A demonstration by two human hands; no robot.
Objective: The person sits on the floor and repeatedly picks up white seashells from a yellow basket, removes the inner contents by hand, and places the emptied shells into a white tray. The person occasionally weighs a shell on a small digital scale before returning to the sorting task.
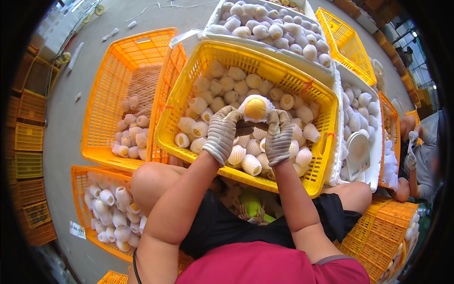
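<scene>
Between my two gloved hands, above a yellow plastic crate (280, 72), I hold a yellow fruit (255, 108) in a white foam net sleeve, its bare yellow face turned up. My left hand (224, 131), in a striped knit glove, grips the sleeve's left side. The right side is gripped by my right hand (279, 136), gloved alike, with dark fingertips under the fruit. Below them the crate holds many foam-netted fruits (251, 165), some showing yellow at the open ends.
An orange crate (106, 85) with some netted fruits stands left; a fuller orange crate (79, 198) is lower left. White foam boxes (269, 44) of netted fruit border the far and right sides. A weighing scale (358, 152) rests in the right box. Another person (424, 159) sits at far right.
</scene>
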